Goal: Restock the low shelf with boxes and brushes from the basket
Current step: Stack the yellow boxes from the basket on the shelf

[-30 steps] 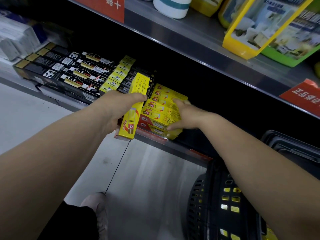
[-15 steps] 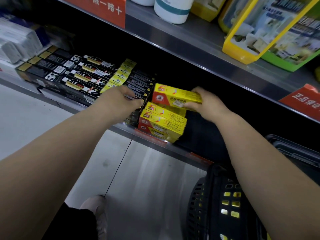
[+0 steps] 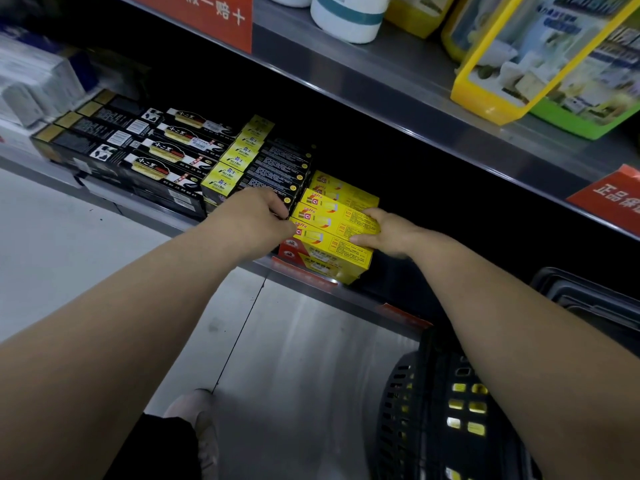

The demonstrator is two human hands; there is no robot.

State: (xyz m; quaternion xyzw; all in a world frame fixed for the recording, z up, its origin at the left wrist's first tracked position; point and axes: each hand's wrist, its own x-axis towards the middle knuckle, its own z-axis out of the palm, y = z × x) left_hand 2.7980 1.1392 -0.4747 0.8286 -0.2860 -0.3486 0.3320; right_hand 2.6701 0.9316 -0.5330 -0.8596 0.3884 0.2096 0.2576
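Yellow box (image 3: 332,218) is long and flat with a red logo on the left. It lies on the matching stack (image 3: 322,259) at the front of the low shelf (image 3: 346,299). Right hand (image 3: 391,233) pinches its right end. Left hand (image 3: 256,216) is curled at the left end, can't tell if it's gripping. Black basket (image 3: 415,410) on the floor shows yellow packs through its slots.

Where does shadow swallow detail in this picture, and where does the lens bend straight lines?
In the head view, the low shelf is black shadow behind the yellow boxes; the upper shelf edge bows slightly and the forearms balloon toward the bottom corners.
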